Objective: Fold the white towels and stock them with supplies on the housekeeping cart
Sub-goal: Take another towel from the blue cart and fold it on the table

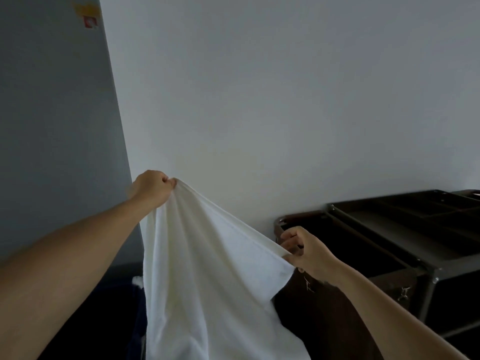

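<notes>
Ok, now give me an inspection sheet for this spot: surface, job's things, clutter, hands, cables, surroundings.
Surface: no table seen; the top of the housekeeping cart is the only flat surface, with divided compartments at its far end.
Job's things: white towel held up unfolded, hanging down; brown bag on the cart's near end; no supplies seen.
Clutter: a dark shape at lower left, too dim to identify.
Hands: left hand grips the towel's upper corner, higher; right hand pinches the top edge in its fingers, lower.
Cables: nothing seen.
Surroundings: white wall ahead; grey wall at left with a yellow and red sticker.
</notes>
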The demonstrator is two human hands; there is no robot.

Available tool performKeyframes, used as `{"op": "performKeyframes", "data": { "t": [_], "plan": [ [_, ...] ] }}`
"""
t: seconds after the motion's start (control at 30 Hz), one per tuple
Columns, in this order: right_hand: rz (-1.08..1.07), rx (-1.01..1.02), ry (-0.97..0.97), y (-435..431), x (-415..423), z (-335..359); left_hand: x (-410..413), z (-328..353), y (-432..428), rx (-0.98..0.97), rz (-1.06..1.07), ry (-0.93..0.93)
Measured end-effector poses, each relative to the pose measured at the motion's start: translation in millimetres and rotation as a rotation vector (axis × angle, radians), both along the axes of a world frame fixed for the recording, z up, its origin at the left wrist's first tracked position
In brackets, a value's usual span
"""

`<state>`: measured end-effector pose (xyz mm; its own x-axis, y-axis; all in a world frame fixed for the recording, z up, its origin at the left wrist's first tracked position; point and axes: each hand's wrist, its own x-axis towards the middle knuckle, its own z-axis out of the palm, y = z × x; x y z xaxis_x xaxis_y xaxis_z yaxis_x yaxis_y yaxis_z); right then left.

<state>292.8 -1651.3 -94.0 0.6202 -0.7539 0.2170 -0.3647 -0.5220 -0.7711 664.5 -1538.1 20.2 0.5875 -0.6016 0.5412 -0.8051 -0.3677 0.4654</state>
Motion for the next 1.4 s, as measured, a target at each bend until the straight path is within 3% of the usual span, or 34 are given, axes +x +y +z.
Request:
{"op": "performKeyframes", "data": {
  "t": [0.17, 0.33, 0.6, 0.73, 0.83, 1.0, 1.13, 1.27, 1.33, 1.4],
  "plan": [
    [0.139, -0.196, 0.175, 2.9, -0.9, 10.6, 6.8, -6.3, 3.4, 0.028, 0.031, 0.021],
    [0.156, -0.128, 0.324, 4.0, -2.5, 9.8, 7.2, -3.8, 6.7, 0.041, 0.019, -0.003],
    [-0.177, -0.263, 0.030, -4.9, -7.1, 0.7, 6.7, -6.5, 12.8, 0.034, 0.011, 0.013],
    [-0.233, -0.126, -0.139, -7.9, -6.6, -0.4, 6.3, -5.2, 13.3, 0.018, -0.009, 0.013],
    [-0.194, 0.084, -0.284, -5.4, -6.8, 0.5, 7.3, -6.7, 12.1, 0.014, -0.003, 0.002],
    [-0.398, 0.267, -0.241, -19.0, -9.5, 8.3, 17.5, -7.8, 5.4, -0.083, 0.051, 0.126],
    [-0.448, 0.336, 0.052, -27.1, -17.2, 2.2, 18.8, -27.9, 4.1, 0.050, -0.004, 0.262],
    [-0.422, 0.274, 0.101, -28.3, -14.1, 2.3, 25.7, -52.0, 15.5, 0.159, -0.061, 0.332],
    [-0.387, 0.202, 0.063, -33.4, -12.8, 18.9, 31.8, -47.3, 21.2, 0.202, -0.162, 0.314],
    [-0.364, 0.114, -0.157, -39.8, -12.3, 48.7, 32.9, -26.4, 23.4, 0.036, -0.234, 0.313]
  ]
}}
